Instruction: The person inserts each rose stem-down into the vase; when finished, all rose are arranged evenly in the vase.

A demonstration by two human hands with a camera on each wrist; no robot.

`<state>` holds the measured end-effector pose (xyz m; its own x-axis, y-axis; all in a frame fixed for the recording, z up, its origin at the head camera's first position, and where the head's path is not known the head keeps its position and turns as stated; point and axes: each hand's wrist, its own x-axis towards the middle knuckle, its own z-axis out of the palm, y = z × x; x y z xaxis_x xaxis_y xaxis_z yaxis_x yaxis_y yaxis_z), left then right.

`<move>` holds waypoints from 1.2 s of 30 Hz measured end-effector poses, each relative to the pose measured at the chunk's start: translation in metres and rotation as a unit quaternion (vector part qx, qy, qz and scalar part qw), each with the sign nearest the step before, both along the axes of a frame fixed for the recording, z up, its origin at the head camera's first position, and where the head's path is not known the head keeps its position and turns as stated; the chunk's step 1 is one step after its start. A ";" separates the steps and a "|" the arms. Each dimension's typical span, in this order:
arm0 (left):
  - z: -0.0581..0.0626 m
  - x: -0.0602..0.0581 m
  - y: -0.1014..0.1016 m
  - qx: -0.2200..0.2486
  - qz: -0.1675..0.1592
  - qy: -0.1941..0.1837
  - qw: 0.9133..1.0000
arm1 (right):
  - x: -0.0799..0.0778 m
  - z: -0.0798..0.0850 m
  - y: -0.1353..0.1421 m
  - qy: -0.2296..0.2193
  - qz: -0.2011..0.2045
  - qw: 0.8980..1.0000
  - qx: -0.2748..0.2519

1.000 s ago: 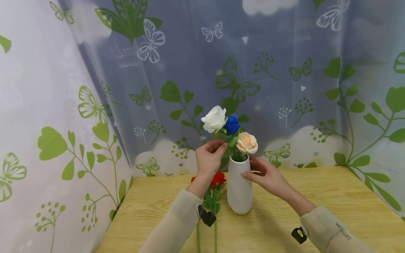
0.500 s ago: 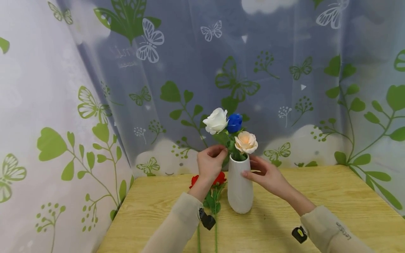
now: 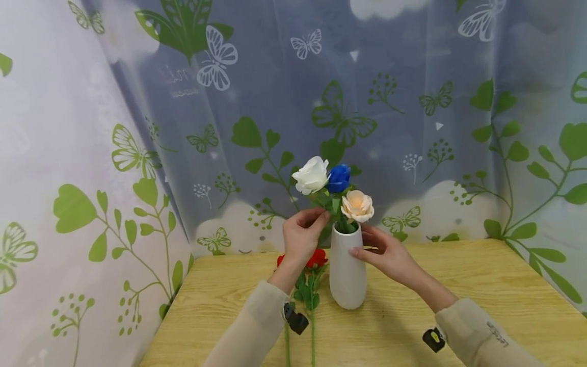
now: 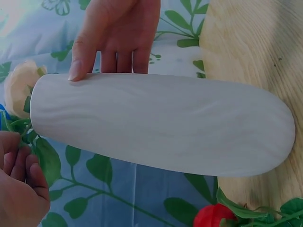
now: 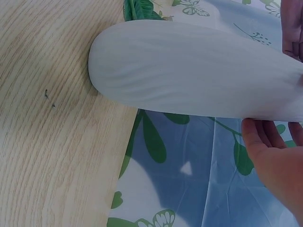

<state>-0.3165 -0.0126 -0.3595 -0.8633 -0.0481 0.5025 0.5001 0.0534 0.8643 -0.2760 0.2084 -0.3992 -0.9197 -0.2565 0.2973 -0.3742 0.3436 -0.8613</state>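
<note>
A white vase (image 3: 348, 270) stands upright on the table. In its mouth are a blue rose (image 3: 339, 178) and a peach rose (image 3: 357, 206). My left hand (image 3: 302, 232), left of the rim, pinches the green stem of a white rose (image 3: 311, 175) between thumb and fingers; leaves partly hide the stem's lower end. On the vase's right side, just below the rim, my right hand (image 3: 390, 257) holds the vase, thumb in front and fingers behind. The left wrist view shows the vase (image 4: 161, 123) between both hands, its lower end over the wood.
Two red roses (image 3: 316, 258) with long green stems lie on the wooden table (image 3: 220, 306), left of the vase and partly under my left forearm. Behind the table hangs a curtain (image 3: 257, 92) printed with leaves and butterflies.
My left hand dips slightly, then rises back a little to the left, and the white rose shifts with it. The blue rose also moves slightly. My right hand and the vase stay almost still.
</note>
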 end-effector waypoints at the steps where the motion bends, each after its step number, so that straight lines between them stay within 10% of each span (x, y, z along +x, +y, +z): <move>1: 0.000 0.001 -0.001 0.000 0.001 0.001 1.000 | 0.000 0.000 0.000 0.000 0.000 1.000 0.000; 17: -0.032 0.005 -0.053 0.025 -0.036 -0.058 0.997 | 0.000 0.002 0.002 -0.015 -0.005 1.000 0.003; 36: -0.102 0.024 -0.116 -0.035 -0.115 -0.245 0.962 | -0.001 0.000 0.001 -0.012 -0.003 1.000 0.001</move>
<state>-0.2929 -0.1288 -0.4615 -0.9812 0.1912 0.0280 0.0395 0.0569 0.9976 -0.2768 0.2094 -0.3988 -0.9278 -0.2524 0.2746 -0.3518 0.3476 -0.8692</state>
